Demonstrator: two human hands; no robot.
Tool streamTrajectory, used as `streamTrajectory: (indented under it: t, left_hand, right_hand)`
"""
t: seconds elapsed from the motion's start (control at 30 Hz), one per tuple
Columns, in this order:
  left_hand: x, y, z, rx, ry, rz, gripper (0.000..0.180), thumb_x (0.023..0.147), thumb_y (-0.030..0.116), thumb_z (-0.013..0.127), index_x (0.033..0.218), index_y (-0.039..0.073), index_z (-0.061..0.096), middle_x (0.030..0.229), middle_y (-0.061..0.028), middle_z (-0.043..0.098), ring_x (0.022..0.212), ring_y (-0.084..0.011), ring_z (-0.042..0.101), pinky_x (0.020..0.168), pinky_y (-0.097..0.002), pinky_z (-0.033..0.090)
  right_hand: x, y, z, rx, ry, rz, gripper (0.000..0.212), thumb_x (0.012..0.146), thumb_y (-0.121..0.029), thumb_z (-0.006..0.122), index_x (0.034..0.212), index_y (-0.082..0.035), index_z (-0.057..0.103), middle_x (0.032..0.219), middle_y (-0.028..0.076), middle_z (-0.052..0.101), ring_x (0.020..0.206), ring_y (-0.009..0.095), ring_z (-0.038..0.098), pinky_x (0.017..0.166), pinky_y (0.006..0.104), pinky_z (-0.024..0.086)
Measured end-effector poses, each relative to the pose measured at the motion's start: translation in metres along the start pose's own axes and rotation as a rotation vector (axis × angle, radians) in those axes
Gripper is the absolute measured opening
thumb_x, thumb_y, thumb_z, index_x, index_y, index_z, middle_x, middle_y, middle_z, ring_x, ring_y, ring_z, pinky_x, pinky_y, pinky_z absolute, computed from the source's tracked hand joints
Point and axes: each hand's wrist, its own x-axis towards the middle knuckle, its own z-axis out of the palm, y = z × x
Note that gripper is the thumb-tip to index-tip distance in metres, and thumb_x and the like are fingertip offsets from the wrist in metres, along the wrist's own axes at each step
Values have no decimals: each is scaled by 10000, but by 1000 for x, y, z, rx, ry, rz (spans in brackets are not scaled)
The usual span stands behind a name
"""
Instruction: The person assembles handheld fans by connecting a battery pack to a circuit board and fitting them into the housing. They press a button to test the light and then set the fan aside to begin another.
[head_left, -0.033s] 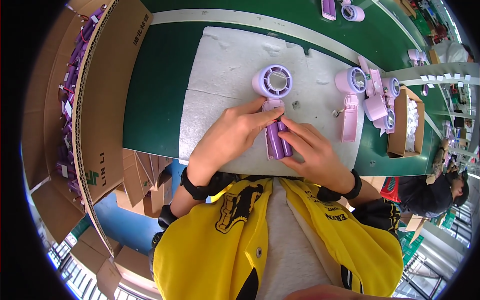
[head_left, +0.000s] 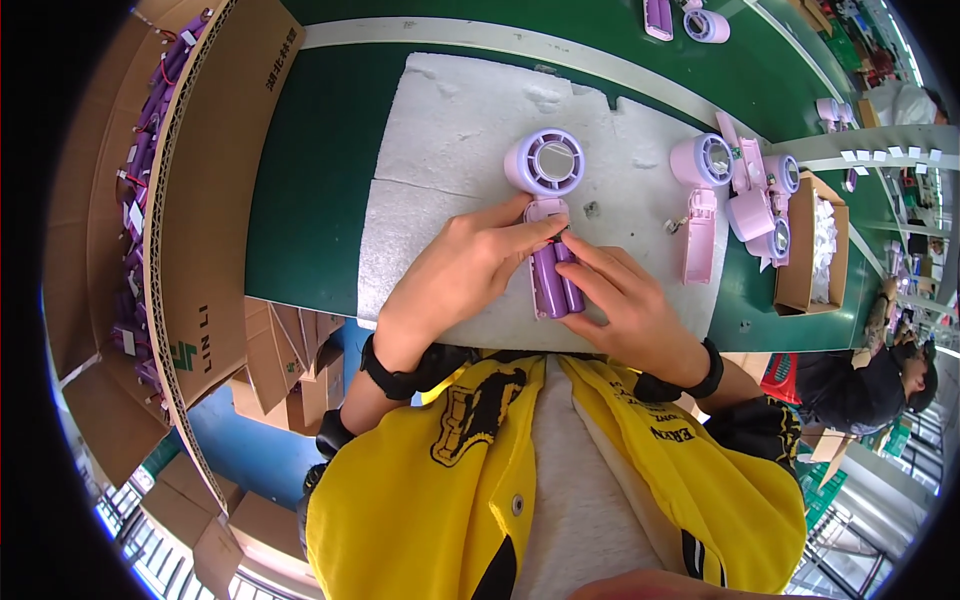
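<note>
A lilac handheld fan (head_left: 518, 172) lies on a white foam sheet (head_left: 430, 130) in front of me, its round head pointing away. Its handle is uncovered, and a purple battery pack (head_left: 548, 287) of two cylinders sits in it. My left hand (head_left: 465, 262) grips the upper handle just below the head, thumb and forefinger pinched together. From the other side my right hand (head_left: 628, 300) holds the handle, fingertips against the top of the batteries and thumb near the lower end. Something small and dark shows between the fingertips; the fingers mostly hide it.
Right of the sheet lie another opened fan (head_left: 700, 235) and several lilac fan parts (head_left: 750, 215). Beside them stands a small carton (head_left: 795, 262) with white pieces. At left, a large cardboard box (head_left: 205, 220) holds many purple battery packs (head_left: 140, 215). A co-worker (head_left: 850, 385) sits far right.
</note>
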Motion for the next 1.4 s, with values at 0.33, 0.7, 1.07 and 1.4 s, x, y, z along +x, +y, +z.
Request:
streamTrajectory:
  t: [0.33,0.7,1.07,1.4]
  left_hand:
    - [-3,1,-1,-38,-20,-80,314,823,-2,677,1131,50,703,990,-193,663,803,-376,673,689,-387,554]
    - [2,2,-9,-153,-76,-182,484,699,55,818,1167,63,696,1144,-183,670,855,-295,706,737,-312,569]
    - [-8,-7,1,-186,-84,-229,508,676,56,831,1164,66,691,1183,-166,673,850,-292,712,745,-322,567]
    - [-7,-14,-2,-203,-74,-215,523,675,28,832,1178,81,695,1192,-163,675,877,-251,714,740,-313,564]
  right_hand:
    - [0,-13,3,-31,-11,78,479,660,-38,820,1091,23,619,1339,197,556,1034,343,619,844,400,545]
    - [16,-9,-3,147,-30,176,550,687,-43,819,1144,-32,512,1264,177,505,1034,372,588,850,406,520]
    - [24,1,4,321,-148,244,710,673,-85,832,1263,-71,438,1246,165,432,1083,372,546,900,423,490]
    - [15,10,7,-31,-134,-63,645,705,-245,821,1234,-7,540,1217,159,480,1048,335,569,878,429,506]
